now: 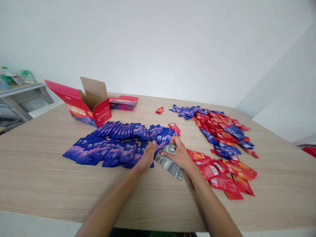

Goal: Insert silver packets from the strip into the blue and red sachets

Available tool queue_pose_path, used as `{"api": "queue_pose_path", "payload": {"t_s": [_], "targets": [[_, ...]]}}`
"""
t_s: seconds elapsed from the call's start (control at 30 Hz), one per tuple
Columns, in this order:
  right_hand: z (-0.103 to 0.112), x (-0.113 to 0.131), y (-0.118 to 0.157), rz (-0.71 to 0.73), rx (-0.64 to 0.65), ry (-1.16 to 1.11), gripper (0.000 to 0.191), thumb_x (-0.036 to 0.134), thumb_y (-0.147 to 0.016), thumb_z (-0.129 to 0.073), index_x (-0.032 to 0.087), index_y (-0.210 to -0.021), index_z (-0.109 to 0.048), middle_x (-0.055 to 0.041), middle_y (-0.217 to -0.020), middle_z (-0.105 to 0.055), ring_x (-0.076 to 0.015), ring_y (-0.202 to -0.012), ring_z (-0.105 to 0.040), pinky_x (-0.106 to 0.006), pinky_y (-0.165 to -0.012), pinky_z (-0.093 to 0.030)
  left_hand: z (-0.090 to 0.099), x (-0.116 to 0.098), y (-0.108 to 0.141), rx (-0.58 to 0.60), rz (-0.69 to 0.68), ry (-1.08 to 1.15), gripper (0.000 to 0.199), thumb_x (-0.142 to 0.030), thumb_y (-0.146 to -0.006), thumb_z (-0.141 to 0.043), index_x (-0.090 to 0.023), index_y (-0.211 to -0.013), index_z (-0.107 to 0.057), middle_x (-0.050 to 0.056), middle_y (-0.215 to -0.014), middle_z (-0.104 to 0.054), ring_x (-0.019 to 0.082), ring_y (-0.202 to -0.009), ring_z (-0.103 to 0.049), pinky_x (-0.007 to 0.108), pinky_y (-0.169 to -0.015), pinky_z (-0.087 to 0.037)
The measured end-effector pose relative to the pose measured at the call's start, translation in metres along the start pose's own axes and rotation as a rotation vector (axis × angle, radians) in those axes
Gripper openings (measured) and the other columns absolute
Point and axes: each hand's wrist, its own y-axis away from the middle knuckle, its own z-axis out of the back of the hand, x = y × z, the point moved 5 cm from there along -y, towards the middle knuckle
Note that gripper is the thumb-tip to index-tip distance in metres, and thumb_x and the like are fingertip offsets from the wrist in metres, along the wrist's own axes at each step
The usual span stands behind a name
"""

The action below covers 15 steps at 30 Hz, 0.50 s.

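Striped cloth (170, 166): grey, black and white bands, bunched at the top, spreading into a flared lower end. It sits between your hands, over the near-middle of the wooden table (74, 191). Blue packet (161, 140) just beyond it: white lettering, pinkish-purple print, face towards you.

Your right hand (179, 154) grips the cloth's bunched top, thumb across the front, fingers curled over; forearm reaches in from the near right. Your left hand (148, 156) is at the blue packet's left edge, thumb up, palm turned inward; its fingers are partly hidden, so you cannot tell how firmly they close.

Cloth's long axis slants: bunched end up and away, flared end down towards you and rightward. Packet's lettering runs roughly left to right.

Left of your hands, blue packets (95, 148) overlap in two rows. Right, loose red packets (212, 171); behind those, a mixed red-and-blue heap (217, 125). Far left, an open red box (86, 108), flaps raised, beside flat stacked cartons (124, 102).
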Motion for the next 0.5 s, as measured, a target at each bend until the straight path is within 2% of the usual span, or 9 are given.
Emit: {"api": "queue_pose_path", "payload": {"t_s": [0.1, 0.17, 0.23, 0.33, 0.4, 0.5], "targets": [[-0.002, -0.003, 0.001, -0.009, -0.072, 0.0, 0.066, 0.048, -0.067, -0.083, 0.021, -0.117, -0.049, 0.0016, -0.085, -0.055, -0.0166, -0.073, -0.053, -0.028, -0.065, -0.043, -0.005, -0.004, -0.001, -0.01, -0.043, -0.038, 0.06, -0.076, -0.087, -0.044, -0.022, -0.06, -0.04, -0.003, -0.063, -0.04, 0.014, -0.066, -0.038, 0.028, -0.06, -0.035], [-0.004, -0.002, 0.001, 0.006, -0.07, 0.006, 0.071, 0.048, -0.07, -0.082, 0.021, -0.126, -0.049, -0.0002, -0.089, -0.059, -0.0174, -0.074, -0.055, -0.028, -0.066, -0.045, -0.007, -0.009, 0.0, 0.0, -0.076, -0.071, 0.063, -0.079, -0.085, -0.043, -0.022, -0.059, -0.035, -0.004, -0.062, -0.034, 0.013, -0.062, -0.031, 0.028, -0.056, -0.028], [-0.005, 0.001, 0.002, 0.039, -0.047, 0.017, 0.059, 0.048, -0.072, -0.081, 0.02, -0.118, -0.055, -0.0009, -0.09, -0.062, -0.0174, -0.076, -0.056, -0.028, -0.068, -0.045, -0.007, -0.015, 0.001, 0.023, -0.103, -0.098, 0.064, -0.081, -0.083, -0.044, -0.022, -0.059, -0.035, -0.004, -0.062, -0.032, 0.012, -0.062, -0.028, 0.028, -0.056, -0.025], [-0.003, 0.006, 0.001, 0.084, -0.067, -0.004, 0.038, 0.048, -0.075, -0.079, 0.02, -0.087, -0.057, 0.0023, -0.077, -0.058, -0.0141, -0.068, -0.052, -0.025, -0.064, -0.042, -0.008, -0.021, 0.002, 0.085, -0.119, -0.115, 0.066, -0.083, -0.08, -0.046, -0.022, -0.059, -0.035, -0.005, -0.06, -0.03, 0.011, -0.06, -0.025, 0.028, -0.054, -0.021], [0.001, 0.005, 0.0, 0.075, -0.108, -0.025, 0.04, 0.049, -0.076, -0.078, 0.02, -0.073, -0.052, 0.0045, -0.066, -0.051, -0.0118, -0.061, -0.046, -0.023, -0.058, -0.038, -0.01, -0.022, 0.003, 0.136, -0.115, -0.112, 0.065, -0.082, -0.08, -0.048, -0.021, -0.059, -0.038, -0.005, -0.06, -0.031, 0.01, -0.059, -0.025, 0.027, -0.054, -0.021], [0.006, 0.002, -0.002, 0.046, -0.157, -0.068, 0.04, 0.05, -0.078, -0.076, 0.019, -0.067, -0.052, 0.0043, -0.062, -0.049, -0.011, -0.058, -0.044, -0.022, -0.055, -0.035, -0.011, -0.021, 0.002, 0.205, -0.102, -0.094, 0.064, -0.079, -0.081, -0.051, -0.019, -0.059, -0.044, -0.004, -0.059, -0.036, 0.01, -0.059, -0.027, 0.026, -0.054, -0.023]]}}
